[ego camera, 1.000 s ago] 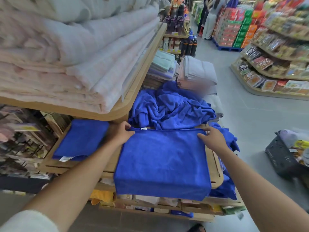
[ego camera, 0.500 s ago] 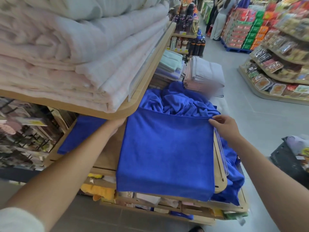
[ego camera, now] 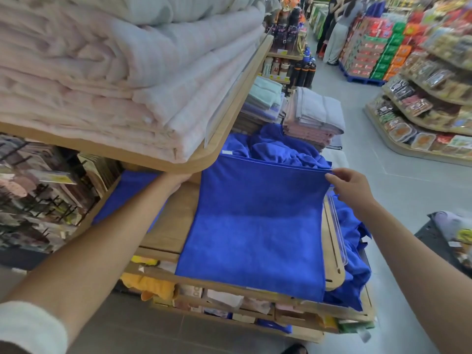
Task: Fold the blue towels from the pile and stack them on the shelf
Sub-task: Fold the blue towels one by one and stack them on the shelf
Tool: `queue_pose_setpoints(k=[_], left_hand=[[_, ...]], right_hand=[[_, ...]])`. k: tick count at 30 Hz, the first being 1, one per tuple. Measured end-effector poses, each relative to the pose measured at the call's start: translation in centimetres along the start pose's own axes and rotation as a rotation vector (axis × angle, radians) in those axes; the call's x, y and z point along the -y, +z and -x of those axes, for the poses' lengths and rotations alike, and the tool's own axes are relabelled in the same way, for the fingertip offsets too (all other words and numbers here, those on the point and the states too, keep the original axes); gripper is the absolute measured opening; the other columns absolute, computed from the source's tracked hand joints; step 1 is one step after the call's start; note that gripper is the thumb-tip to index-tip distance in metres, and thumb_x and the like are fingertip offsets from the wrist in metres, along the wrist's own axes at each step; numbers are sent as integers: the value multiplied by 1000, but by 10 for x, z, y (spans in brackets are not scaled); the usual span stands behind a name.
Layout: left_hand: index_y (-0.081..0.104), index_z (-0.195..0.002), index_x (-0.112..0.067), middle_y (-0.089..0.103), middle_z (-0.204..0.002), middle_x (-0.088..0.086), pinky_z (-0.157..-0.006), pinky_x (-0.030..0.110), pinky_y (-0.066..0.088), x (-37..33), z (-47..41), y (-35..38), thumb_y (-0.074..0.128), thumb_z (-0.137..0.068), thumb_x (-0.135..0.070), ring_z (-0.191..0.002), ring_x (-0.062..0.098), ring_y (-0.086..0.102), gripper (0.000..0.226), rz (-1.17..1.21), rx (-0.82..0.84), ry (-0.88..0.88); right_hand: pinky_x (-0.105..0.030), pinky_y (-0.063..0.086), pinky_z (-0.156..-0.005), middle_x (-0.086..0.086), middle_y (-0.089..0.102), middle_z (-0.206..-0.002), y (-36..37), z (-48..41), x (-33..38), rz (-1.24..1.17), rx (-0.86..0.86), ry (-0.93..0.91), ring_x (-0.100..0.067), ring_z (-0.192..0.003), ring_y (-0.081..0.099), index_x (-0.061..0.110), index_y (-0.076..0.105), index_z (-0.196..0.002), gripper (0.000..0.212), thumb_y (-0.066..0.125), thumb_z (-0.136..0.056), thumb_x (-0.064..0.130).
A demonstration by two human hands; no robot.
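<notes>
Store aisle (ego camera: 357, 129), blue towel (ego camera: 255, 226) spread on wooden shelf (ego camera: 168, 226), right hand (ego camera: 353, 191) pinching its far corner, left hand (ego camera: 178, 180) under upper shelf (ego camera: 204, 159), grip unclear.

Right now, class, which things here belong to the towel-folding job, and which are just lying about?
Job: spread towel, pinched at its corner by the right hand; blue pile; folded towel; shelf.

Lying about: pink blankets; grey towels; yellow cloth; bottles; snack packs.
</notes>
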State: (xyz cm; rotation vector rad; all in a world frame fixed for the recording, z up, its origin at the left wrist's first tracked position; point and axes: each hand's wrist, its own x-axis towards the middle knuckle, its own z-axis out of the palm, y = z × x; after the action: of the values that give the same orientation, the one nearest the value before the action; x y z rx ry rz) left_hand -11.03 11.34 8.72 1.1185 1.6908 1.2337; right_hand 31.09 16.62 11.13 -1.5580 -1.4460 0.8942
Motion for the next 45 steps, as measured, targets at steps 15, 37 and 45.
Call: queue_pose_setpoints(k=[15,37,45], left_hand=[[80,-88,-34,62,-119,-23,-96,13,44,67,174,-60,79,-87,-16,-116,-5,56,18,-404,317,202],[62,-95,-30,61,-109,-3,-95,41,48,75,59,1,75,-86,-35,-109,23,58,16,-874,363,226],[64,-85,-19,60,-78,-4,-61,21,48,30,110,-57,81,-83,-17,-72,7,59,17,102,506,47]], right_hand=[[-13,48,-61,22,64,-109,-41,185,-73,270,297,-211,-16,-56,57,41,74,-88,44,80,-81,-2],[-26,33,-57,3,58,-73,6,80,-48,834,478,2,-16,-67,49,21,58,-81,12,64,-91,20],[-27,57,-73,-8,71,-94,-54,116,-19,-157,761,155,-17,-85,70,10,70,-103,13,74,-92,12]])
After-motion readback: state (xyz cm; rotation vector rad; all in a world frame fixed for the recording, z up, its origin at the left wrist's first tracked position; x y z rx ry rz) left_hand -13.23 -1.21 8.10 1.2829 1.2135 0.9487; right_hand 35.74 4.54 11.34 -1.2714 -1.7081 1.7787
